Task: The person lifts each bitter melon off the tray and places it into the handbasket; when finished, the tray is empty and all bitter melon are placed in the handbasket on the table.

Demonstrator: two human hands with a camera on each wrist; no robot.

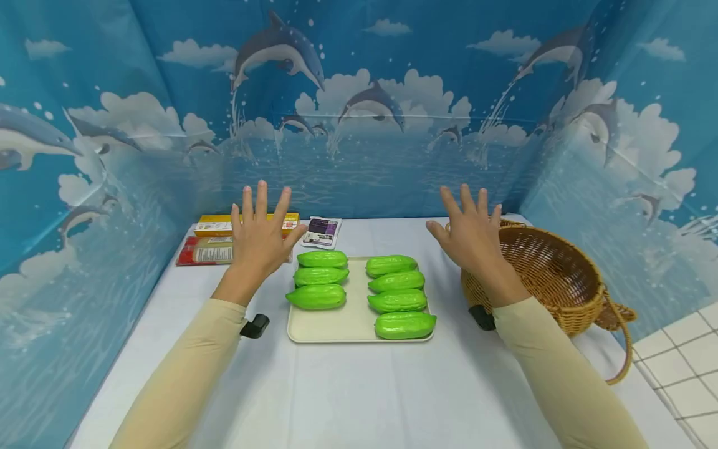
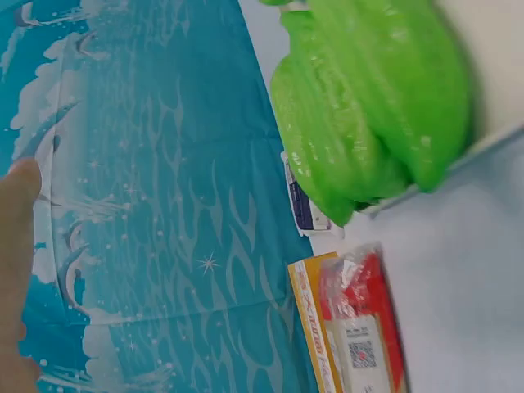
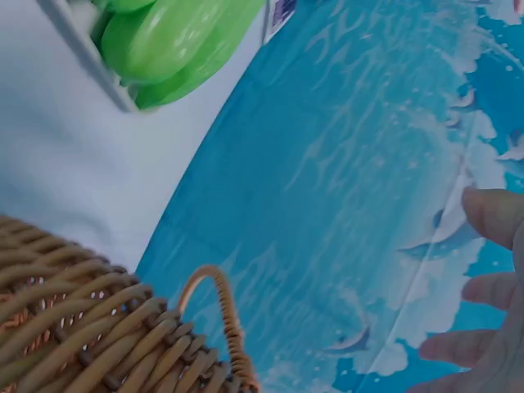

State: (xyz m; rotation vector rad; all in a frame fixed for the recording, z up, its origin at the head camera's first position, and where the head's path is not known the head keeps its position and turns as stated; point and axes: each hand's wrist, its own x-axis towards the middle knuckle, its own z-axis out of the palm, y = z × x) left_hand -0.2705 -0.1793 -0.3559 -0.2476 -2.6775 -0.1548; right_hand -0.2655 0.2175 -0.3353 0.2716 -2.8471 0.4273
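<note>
My left hand (image 1: pixel 260 240) is held up with fingers spread, left of a cream tray (image 1: pixel 348 327), and holds nothing. Likewise spread and bare, my right hand (image 1: pixel 472 240) is raised to the tray's right, overlapping the wicker basket (image 1: pixel 552 265) in the head view. On the tray lie several shiny green, ridged, melon-like pieces with pointed ends: three in a left column (image 1: pixel 316 296) and several in a right column (image 1: pixel 398 300). At the edges of the wrist views show parts of the left hand (image 2: pixel 15 278) and the right hand (image 3: pixel 495 303).
Behind my left hand lie a yellow box (image 1: pixel 215 224) and a red packet (image 1: pixel 210 251). A purple and white sachet (image 1: pixel 322 232) sits behind the tray. The basket's looped handle (image 1: pixel 624 349) hangs toward the table's right edge. A blue dolphin-print curtain (image 1: pixel 359 168) encloses the back and sides.
</note>
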